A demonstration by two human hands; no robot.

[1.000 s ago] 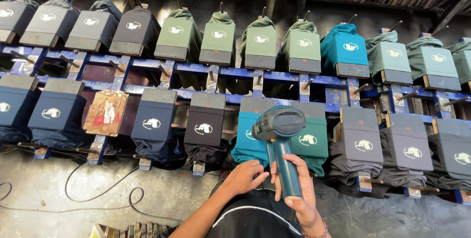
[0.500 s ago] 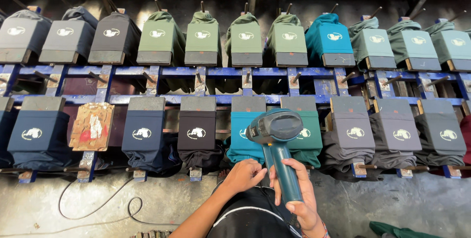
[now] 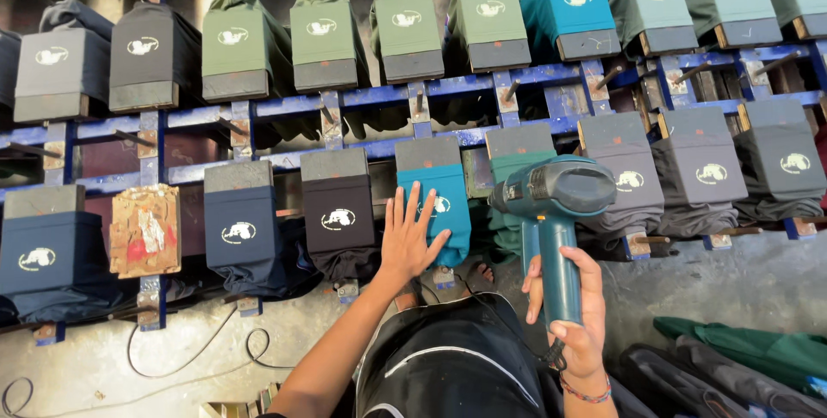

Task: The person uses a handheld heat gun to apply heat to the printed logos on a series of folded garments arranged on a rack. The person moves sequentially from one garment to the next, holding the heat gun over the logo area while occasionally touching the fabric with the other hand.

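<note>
My right hand [image 3: 575, 313] grips the handle of a teal heat gun [image 3: 551, 207], its barrel aimed towards the rack. My left hand [image 3: 410, 237] lies flat with fingers spread on a teal shirt [image 3: 448, 202] stretched over a board in the lower row; the hand covers part of the shirt's white print. A dark shirt with a white print [image 3: 338, 211] hangs on the board just left of it. A green shirt [image 3: 508, 228] behind the heat gun is mostly hidden.
Blue metal racks [image 3: 284, 108] hold two rows of boards with shirts in grey, green, teal and navy. One bare, paint-stained board [image 3: 145, 230] stands at lower left. A cable [image 3: 189, 353] loops on the concrete floor. Folded green and dark cloth [image 3: 741, 358] lies at lower right.
My left hand has left the heat gun and now presses flat on the teal shirt. The view has shifted closer to the rack; the right hand still holds the heat gun.
</note>
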